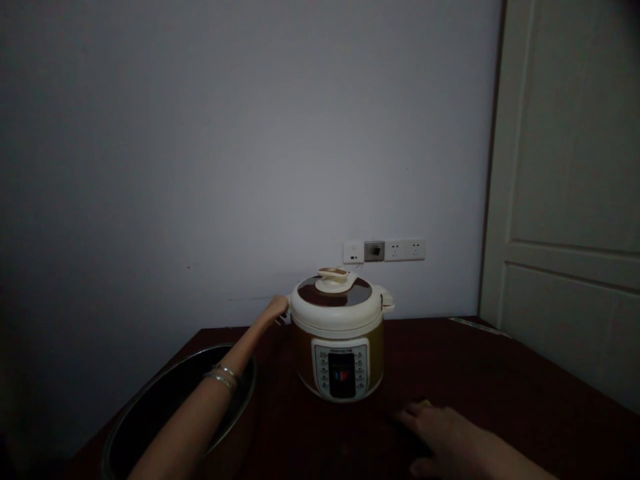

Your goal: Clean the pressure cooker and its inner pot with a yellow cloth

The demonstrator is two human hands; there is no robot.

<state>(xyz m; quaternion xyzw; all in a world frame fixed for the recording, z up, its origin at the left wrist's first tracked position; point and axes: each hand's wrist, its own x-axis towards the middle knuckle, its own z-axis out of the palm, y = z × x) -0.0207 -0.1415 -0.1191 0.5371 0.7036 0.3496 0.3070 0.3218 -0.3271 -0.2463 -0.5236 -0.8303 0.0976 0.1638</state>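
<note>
A white and gold electric pressure cooker [337,319] stands upright on the dark red table, its lid on and its control panel facing me. My left hand [279,308] reaches out to the cooker's left side, with its fingers curled at the side handle. Bracelets circle that wrist. Low on the right, my right hand [440,430] is close to the tabletop in front of the cooker, fingers bent around something dark. A small yellow bit shows at its fingertips; dim light and blur hide what it is.
A large dark round pot [255,373] sits at the left, under my left forearm. Wall sockets [405,249] are behind the cooker. A pale panelled door [565,200] rises at the right. The table [435,353] meets the wall at the back.
</note>
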